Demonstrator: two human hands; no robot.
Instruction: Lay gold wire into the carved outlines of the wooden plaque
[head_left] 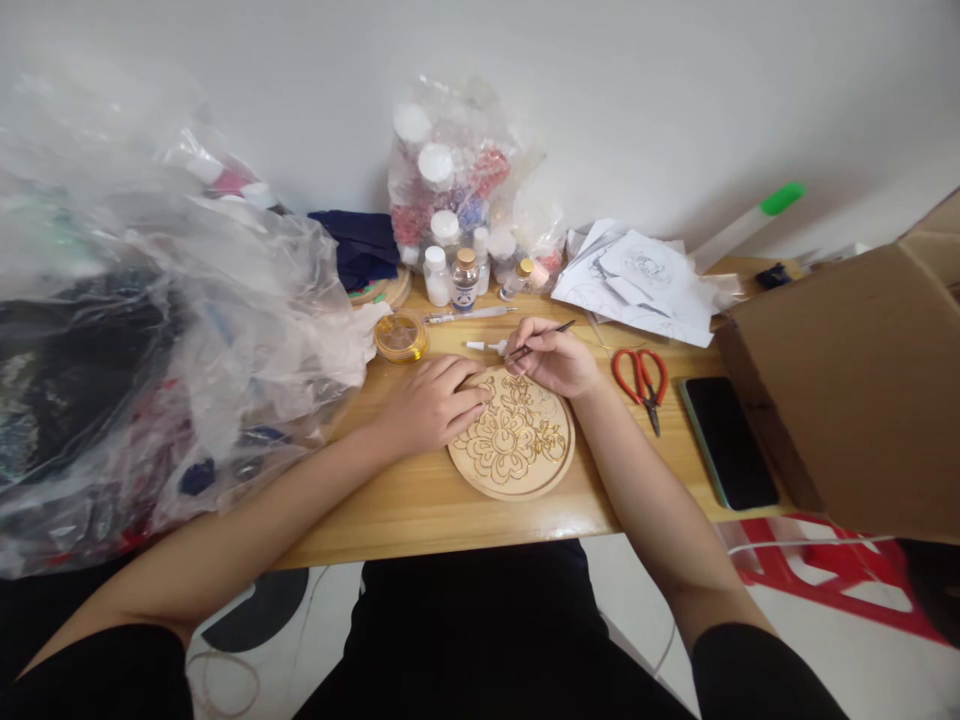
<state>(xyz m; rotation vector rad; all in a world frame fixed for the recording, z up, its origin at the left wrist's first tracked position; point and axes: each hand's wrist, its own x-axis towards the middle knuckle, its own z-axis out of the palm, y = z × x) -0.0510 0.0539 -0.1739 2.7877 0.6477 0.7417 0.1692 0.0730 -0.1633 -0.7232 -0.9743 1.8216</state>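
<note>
A round wooden disc [517, 450] carved with a flower pattern outlined in gold lies on the wooden table [420, 510]. My left hand [431, 403] rests on the disc's left rim, fingers curled and pressed down on it. My right hand [551, 358] sits at the disc's top edge, pinching a thin dark tool [538, 341] like a pen, its tip pointing at the pattern.
Large plastic bags [150, 330] fill the left. At the back stand small bottles [457, 275], a gold wire spool [400, 336], a bag of beads [457, 170] and paper sketches [637, 280]. Red scissors [642, 380], a phone [727, 440] and a cardboard box [862, 390] lie right.
</note>
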